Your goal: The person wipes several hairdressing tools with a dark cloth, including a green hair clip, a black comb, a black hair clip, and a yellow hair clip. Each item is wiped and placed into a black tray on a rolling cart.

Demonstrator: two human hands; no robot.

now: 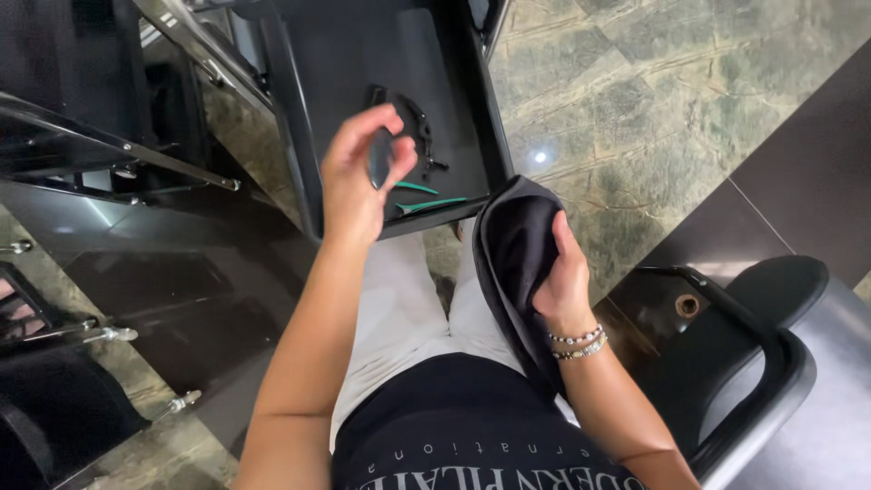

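Observation:
My left hand [356, 174] is raised over a black tray and pinches a small dark flat object [379, 156] between thumb and fingers. My right hand [561, 272], with beaded bracelets on the wrist, grips a folded black cloth [513, 259] that hangs down over my white trousers. On the black tray [313, 82] below my left hand lie black hair clips [423, 132] and two thin green clips [425, 198].
A black chair with a curved armrest [771, 363] stands at the right. Chrome bars and a dark counter [145, 154] fill the left side. The floor [635, 100] is green marbled stone with a dark strip at the right.

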